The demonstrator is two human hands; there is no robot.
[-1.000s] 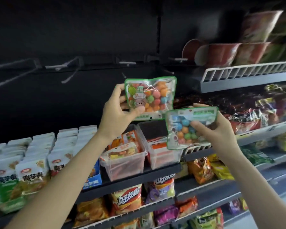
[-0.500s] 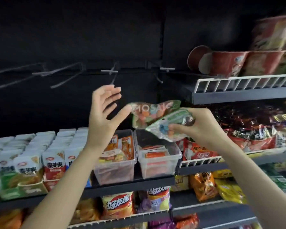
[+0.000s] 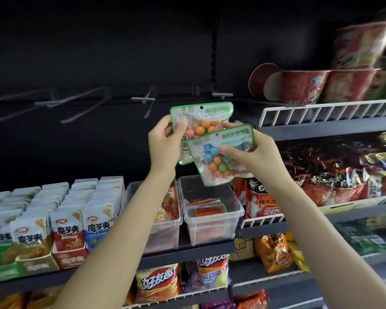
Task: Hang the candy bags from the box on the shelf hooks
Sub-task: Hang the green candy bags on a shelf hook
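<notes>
Your left hand (image 3: 165, 143) has regained its grip on the rear bag (image 3: 202, 121); your right hand (image 3: 252, 152) pinches the front bag (image 3: 218, 161). Both now sit upright beneath the hooks (image 3: 143, 99), ready for hanging.

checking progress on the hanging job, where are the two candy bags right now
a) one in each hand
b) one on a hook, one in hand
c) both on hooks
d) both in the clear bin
a: the left hand holds the rear candy bag and the right hand holds the front candy bag, both below the bare hooks.
</notes>
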